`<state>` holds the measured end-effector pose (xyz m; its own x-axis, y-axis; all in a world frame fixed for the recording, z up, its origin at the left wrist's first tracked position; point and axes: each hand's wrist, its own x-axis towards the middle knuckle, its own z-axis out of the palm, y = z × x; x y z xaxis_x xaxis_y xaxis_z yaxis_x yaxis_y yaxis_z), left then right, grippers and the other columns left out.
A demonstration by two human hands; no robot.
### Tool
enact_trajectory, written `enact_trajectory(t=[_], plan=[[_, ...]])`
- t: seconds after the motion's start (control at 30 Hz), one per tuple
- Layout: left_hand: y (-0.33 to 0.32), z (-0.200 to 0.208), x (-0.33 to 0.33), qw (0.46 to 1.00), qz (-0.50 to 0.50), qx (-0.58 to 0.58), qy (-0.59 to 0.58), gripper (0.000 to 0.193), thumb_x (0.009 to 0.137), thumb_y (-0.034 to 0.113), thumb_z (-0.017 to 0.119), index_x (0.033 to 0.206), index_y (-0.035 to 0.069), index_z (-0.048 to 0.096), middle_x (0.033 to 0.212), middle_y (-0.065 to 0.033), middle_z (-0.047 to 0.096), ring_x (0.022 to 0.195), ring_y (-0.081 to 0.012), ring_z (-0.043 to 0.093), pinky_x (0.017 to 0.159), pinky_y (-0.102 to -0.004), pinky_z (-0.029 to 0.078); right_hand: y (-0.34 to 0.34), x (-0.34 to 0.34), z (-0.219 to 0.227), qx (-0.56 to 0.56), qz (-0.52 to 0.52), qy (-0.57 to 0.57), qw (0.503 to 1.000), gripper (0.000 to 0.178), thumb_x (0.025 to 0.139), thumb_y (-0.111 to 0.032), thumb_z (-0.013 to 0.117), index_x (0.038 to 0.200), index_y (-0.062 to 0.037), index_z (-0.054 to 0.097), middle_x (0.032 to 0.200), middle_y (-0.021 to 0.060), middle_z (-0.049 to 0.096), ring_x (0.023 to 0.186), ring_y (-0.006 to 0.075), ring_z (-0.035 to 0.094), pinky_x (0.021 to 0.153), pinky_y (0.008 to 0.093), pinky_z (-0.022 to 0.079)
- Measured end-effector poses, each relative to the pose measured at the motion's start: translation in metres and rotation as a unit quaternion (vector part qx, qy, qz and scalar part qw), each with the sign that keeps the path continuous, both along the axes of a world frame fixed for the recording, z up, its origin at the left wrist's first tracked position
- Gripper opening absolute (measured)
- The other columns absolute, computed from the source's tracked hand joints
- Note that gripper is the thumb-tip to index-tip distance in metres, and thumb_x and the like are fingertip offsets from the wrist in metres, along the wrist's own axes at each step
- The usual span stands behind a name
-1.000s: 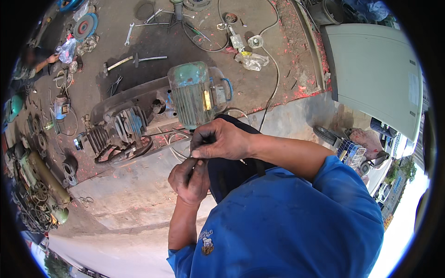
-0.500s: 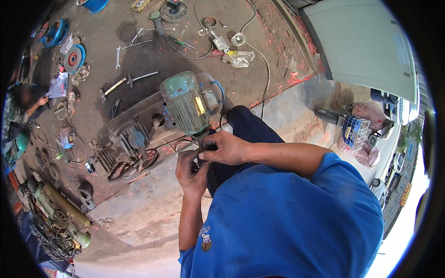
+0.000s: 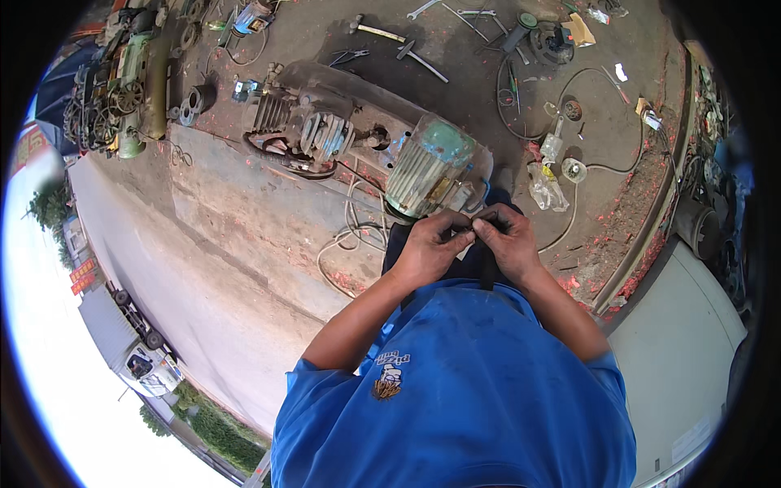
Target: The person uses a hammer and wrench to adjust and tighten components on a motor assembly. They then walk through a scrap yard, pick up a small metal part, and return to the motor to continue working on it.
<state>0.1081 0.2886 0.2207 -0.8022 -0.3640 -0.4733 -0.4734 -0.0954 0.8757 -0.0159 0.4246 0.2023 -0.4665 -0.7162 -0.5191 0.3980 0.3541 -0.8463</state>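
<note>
My left hand (image 3: 435,246) and my right hand (image 3: 506,237) meet in front of my blue shirt, fingertips pinched together. Something small and dark seems to be between them; the fingers hide most of it, so its kind does not show. Both hands look blackened with grime. Just beyond them lies a green electric motor (image 3: 431,167) with a finned casing, mounted on a metal base. On the same base, further left, sits a finned compressor pump (image 3: 325,134), with a thin belt or cord running from it toward the motor.
Two hammers (image 3: 381,33) (image 3: 423,63), pliers (image 3: 350,56) and wrenches (image 3: 476,12) lie on the dirty floor beyond. A clear plastic bag (image 3: 547,189) and a cable (image 3: 569,224) are on the right, near a pale panel (image 3: 675,350). Loose hose (image 3: 351,236) coils left of my hands. A truck (image 3: 134,346) stands far left.
My view has turned, so the motor and tools appear shifted and rotated. My hands stay together at the fingertips, now side by side, with the right no longer over the left.
</note>
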Motion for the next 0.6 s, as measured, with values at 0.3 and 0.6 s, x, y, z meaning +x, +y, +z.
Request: enact_trajectory(t=[0.3,0.6], plan=[[0.052,0.052,-0.057,0.971,0.133,-0.18,0.084,0.017,0.086,0.001,0.069,0.102,0.0,0.065,0.087,-0.0032,0.064,0.067,-0.0051,0.056,0.06,-0.0221,0.046,0.027,-0.092,0.051,-0.055,0.105,-0.006,0.993,0.019,0.091,-0.016,0.071,0.099,0.0005,0.067,0.086,0.0041,0.069,0.081,0.0093,0.062,0.073,0.0259,0.05],[0.032,0.075,-0.027,0.957,0.27,-0.065,0.087,0.017,0.089,-0.005,0.066,0.106,-0.002,0.066,0.097,-0.0045,0.067,0.086,-0.0088,0.06,0.077,-0.0232,0.05,-0.009,-0.074,0.056,-0.134,0.118,0.028,0.984,0.018,0.089,-0.015,0.072,0.1,-0.0015,0.071,0.083,0.0038,0.068,0.075,0.0093,0.062,0.068,0.0272,0.052]])
